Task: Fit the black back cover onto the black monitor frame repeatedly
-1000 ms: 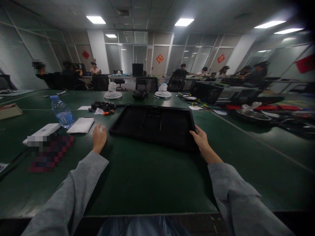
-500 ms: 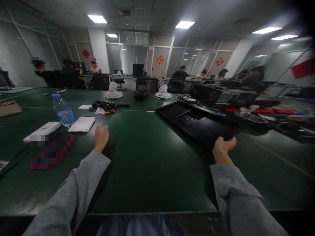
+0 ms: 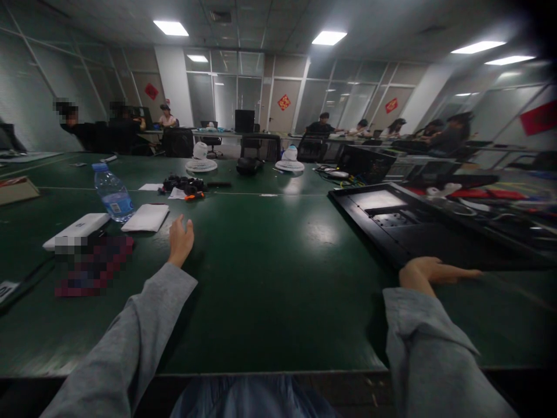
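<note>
A flat black panel (image 3: 435, 232), which looks like a monitor lying face down, rests at the right of the green table (image 3: 261, 302). At its near edge is my right hand (image 3: 429, 276), fingers stretched out to the right and slightly blurred. Whether the hand still touches that edge I cannot tell. My left hand (image 3: 181, 239) hovers or rests over the left half of the table, fingers apart, holding nothing. Nearest to it is a folded white paper or cloth (image 3: 146, 218), just to its left.
A water bottle (image 3: 114, 194), a white box (image 3: 77, 230) and a blurred-out dark red item (image 3: 96, 267) are at left. Farther back sit two small white fans (image 3: 201, 165) and a black computer case (image 3: 368, 164). A cluttered pile (image 3: 470, 194) lies behind the panel. People sit beyond.
The black panel has moved right and now lies flatter. My right hand has shifted right and its fingers, earlier at the panel's near corner, have straightened. My left hand is almost unmoved.
</note>
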Motion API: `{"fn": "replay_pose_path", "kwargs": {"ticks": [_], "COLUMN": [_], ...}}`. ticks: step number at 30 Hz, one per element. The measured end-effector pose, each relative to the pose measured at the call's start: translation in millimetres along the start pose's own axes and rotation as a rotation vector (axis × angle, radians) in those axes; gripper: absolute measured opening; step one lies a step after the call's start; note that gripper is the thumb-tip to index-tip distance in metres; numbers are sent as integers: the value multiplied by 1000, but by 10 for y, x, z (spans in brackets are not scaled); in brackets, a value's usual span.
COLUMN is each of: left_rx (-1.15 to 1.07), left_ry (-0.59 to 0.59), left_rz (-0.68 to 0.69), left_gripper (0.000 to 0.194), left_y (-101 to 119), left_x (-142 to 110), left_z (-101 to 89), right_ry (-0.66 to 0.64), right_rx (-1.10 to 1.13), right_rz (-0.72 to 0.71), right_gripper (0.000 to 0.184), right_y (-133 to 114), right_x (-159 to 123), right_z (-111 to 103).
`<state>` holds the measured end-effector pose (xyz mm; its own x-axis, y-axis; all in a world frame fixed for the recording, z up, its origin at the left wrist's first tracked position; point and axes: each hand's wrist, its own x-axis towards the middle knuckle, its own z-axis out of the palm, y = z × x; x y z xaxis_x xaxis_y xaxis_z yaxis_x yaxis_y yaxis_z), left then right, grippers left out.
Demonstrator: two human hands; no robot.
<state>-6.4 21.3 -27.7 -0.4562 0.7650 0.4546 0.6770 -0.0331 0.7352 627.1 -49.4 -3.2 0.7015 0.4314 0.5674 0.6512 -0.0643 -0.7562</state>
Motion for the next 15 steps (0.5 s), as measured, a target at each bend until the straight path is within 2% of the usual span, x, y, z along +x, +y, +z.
{"fn": "replay_pose_path", "kwargs": {"ticks": [2,4,6,8,9,10,13,15], "left_rx": [2,7,13,17,19,22,29,31], "left_ry": [3,3,3,3,2,1,-4,-8], "left_rz": [-4,-2,7,13,16,16,14,14], "left_gripper": [48,48,49,49,49,49,50,50], "left_y": [-5,-11,-16,-19,-19,-19,-21,-25], "left_x": [2,5,6,5,4,4,4,5], "left_z": [5,11,16,17,16,15,14,17], "right_ry": [-5,50,210,433,485,521,561,577], "right_rx": [-21,-36,-35,-41,-39,-47,-92,-131], "right_rz": [-63,-64,112,485,577,604,477,381], "right_gripper": [79,81,84,88,91,93,93,88], "right_y": [122,287,466,622,683,728,760,686], "right_x": [17,82,200,343,411,468,550,528], "right_z": [-8,22,95,197,249,297,390,402]}}
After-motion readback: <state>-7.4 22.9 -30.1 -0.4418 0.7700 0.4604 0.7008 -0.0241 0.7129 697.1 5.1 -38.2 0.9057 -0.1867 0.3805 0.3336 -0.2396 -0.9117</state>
